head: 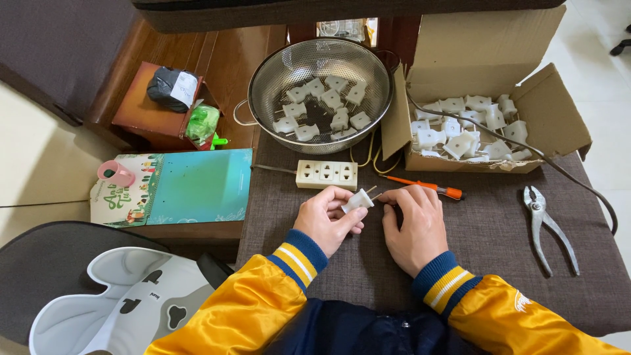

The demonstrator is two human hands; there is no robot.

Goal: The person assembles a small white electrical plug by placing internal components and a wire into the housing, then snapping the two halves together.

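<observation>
Both hands sit low at the near edge of the bench [499,230], wrists out of yellow sleeves with blue-and-yellow striped cuffs. The left hand [323,220] curls palm-inward, thumb and fingers pinching a small white plug [357,200] and holding it up just off the brown cloth. The right hand [415,227] lies knuckles-up right beside it, fingers folded in toward the plug's prong end; its fingertips are tucked under, so whether they grip anything there cannot be told. A thin sliver shows between the two hands, too small to make out.

The plug is a pale, boxy little body, tilted, with a slim prong poking out to the upper right. Its underside is hidden by the left fingers.

Just beyond the hands lies a cream power strip [327,175] with three sockets, its cord running off to the left. An orange-handled screwdriver [426,187] lies at an angle just past the right hand's knuckles. Well off to the right, grey pliers [547,227] rest on the cloth with handles spread. Farther back, a metal colander [320,92] holds a scatter of the same white plugs, and an open cardboard box [559,118] beside it holds a bigger heap. A dark cable crosses the box and trails off the right edge.
</observation>
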